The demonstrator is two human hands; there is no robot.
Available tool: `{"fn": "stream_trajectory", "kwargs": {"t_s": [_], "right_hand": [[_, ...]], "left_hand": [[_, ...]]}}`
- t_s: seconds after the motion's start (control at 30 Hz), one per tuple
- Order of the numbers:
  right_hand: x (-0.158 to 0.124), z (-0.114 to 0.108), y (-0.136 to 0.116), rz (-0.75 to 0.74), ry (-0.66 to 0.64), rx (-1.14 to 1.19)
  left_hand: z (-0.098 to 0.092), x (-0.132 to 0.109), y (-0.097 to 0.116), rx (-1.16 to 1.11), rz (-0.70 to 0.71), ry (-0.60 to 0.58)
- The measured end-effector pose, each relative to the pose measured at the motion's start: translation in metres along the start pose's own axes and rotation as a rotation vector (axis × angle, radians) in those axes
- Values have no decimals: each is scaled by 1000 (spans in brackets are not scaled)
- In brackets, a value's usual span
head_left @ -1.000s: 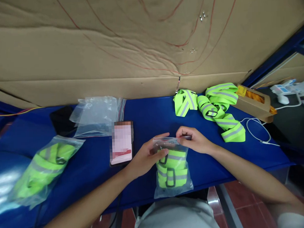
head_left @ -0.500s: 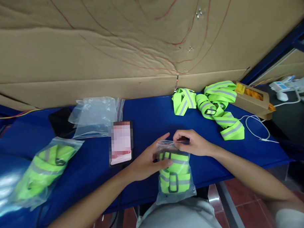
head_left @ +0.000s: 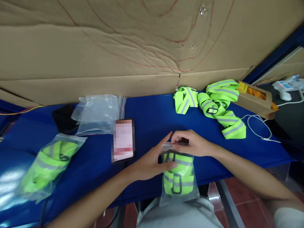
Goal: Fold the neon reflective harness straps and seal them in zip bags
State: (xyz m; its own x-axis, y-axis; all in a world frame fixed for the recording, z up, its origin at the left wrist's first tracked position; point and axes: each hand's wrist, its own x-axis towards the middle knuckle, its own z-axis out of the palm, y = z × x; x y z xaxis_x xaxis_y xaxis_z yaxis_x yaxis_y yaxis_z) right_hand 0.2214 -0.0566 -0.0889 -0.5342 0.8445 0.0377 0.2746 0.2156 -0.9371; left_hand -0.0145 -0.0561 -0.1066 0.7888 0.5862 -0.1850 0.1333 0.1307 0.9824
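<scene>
A clear zip bag (head_left: 167, 200) hangs at the table's front edge, with a folded neon-yellow reflective strap (head_left: 185, 161) and its black buckles inside. My left hand (head_left: 153, 162) holds the bag's left side, the thumb across its front and the other fingers behind it. Pinched at the bag's zip top is my right hand (head_left: 189, 143), thumb and index finger together on the strip. Its other fingers are curled.
Another bagged strap (head_left: 50, 164) lies at the left, below a stack of clear zip bags (head_left: 99, 111). A phone (head_left: 123, 141) lies near my left hand. Loose reflective straps (head_left: 221, 105), a cardboard box (head_left: 258, 100) and a white cable (head_left: 258, 127) are at the right.
My right hand's pinch has slid left along the bag's zip top, closer to my left hand. The left hand keeps its hold. The whole view has shifted slightly.
</scene>
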Motion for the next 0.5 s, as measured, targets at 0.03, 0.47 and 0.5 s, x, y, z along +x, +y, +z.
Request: {"fn": "stream_trajectory", "kwargs": {"t_s": [0.03, 0.47, 0.5], "right_hand": [[0, 1, 0, -3, 6, 4], [1, 9, -2, -66, -10, -136], [0, 9, -3, -76, -2, -146]], "left_hand": [[1, 0, 1, -14, 12, -14], [5, 3, 8, -27, 72, -63], [6, 2, 8, -49, 49, -54]]}}
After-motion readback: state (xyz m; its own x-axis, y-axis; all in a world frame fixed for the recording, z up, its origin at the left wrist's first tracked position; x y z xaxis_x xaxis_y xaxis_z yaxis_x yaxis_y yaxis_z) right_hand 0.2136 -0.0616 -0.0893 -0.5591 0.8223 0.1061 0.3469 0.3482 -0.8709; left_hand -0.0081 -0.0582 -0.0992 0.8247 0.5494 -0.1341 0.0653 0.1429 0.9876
